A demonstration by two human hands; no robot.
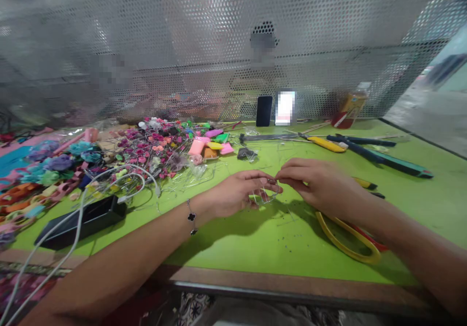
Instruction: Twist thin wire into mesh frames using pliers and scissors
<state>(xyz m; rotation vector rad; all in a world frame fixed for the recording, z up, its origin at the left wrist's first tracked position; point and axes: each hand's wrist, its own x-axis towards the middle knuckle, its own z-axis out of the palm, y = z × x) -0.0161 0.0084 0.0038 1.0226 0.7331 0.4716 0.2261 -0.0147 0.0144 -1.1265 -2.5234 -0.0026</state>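
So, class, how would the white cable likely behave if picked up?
The white cable would probably flop, since it lies in loose curves. It looks light, being thin. It might also drag over the black case, which it crosses.

A bright green tabletop (226, 255) carried a heap of small flowers (146, 148) at its left half, with a black box (87, 219) and a white cable (80, 209) nearer the front edge. Thin wires (291, 214) lay scattered mid-table, yellow-handled scissors (350, 245) to their right, green-handled pliers (394, 160) farther back, and a bottle (350, 108) stood behind.
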